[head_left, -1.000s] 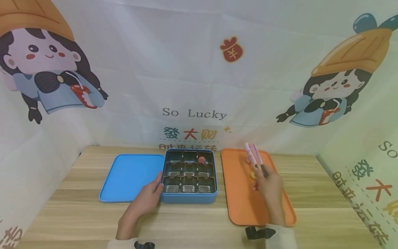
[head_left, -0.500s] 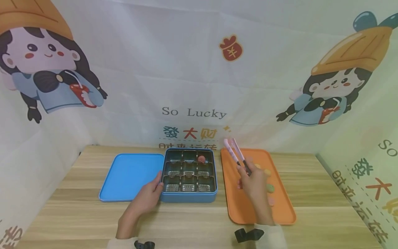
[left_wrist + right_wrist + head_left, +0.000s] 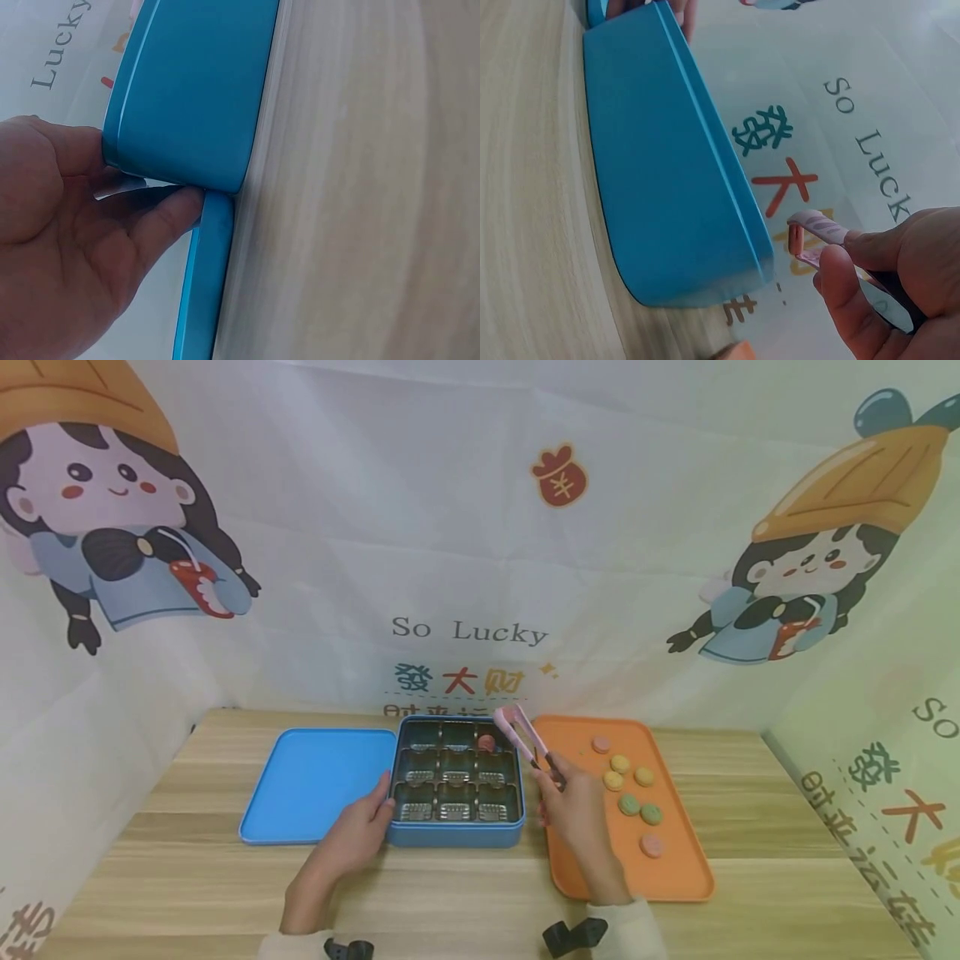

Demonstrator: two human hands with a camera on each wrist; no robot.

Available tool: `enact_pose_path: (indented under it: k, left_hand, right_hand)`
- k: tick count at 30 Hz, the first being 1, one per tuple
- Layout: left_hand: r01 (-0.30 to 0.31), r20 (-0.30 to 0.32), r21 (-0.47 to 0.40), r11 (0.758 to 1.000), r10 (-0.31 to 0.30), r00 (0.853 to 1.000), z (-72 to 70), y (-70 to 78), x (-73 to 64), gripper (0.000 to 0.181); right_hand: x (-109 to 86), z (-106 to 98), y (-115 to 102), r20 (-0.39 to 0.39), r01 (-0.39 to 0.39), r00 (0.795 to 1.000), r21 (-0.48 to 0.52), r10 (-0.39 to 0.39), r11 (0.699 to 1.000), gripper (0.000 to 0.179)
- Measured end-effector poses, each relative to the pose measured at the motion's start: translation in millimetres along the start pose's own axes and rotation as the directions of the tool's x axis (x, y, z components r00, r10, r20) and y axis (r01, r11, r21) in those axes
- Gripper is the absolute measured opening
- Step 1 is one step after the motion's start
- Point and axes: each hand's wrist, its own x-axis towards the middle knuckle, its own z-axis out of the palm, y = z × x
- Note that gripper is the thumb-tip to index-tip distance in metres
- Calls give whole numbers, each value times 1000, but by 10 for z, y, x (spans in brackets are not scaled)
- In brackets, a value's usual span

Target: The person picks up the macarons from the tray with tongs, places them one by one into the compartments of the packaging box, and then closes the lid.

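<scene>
A blue square box [image 3: 456,837] with a dark tray of several compartments sits mid-table; a reddish macaron [image 3: 487,743] lies in its back right compartment. My left hand [image 3: 363,827] holds the box's left side, thumb near the rim and fingers lower down by the lid [image 3: 206,292]. Pink tongs with dark handles [image 3: 517,731] are gripped in my right hand [image 3: 573,802], their tips over the box's back right corner. The right wrist view shows a reddish macaron [image 3: 796,240] pinched between the tong tips, above the box rim.
An orange tray [image 3: 577,868] to the right bears several pink, yellow and green macarons, among them a green one [image 3: 651,814]. The flat blue lid [image 3: 318,785] lies left of the box. A printed cloth [image 3: 465,543] hangs behind the wooden table [image 3: 465,902].
My right hand has carried the tongs leftward from over the orange tray to the box's back right corner, uncovering the macarons on the tray. My left hand stays at the box.
</scene>
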Motion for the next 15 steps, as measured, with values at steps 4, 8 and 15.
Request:
enact_pose_path:
  k: [4,8,15]
  left_hand:
    - [7,6,-2,1000,-7,1000,-6,14,-10,55]
    - [8,6,-2,1000,-8,1000,-9,25,-15,55]
    - [5,8,-3,1000,-5,1000,-13,19,-15,55]
  right_hand:
    - [-36,81,-19,28,34,999,-6,-34,999,38]
    - [-63,160,-37,64,35,997,6,-35,999,39]
    - [-95,260,-41,95,83,992,-14,-82,996,25]
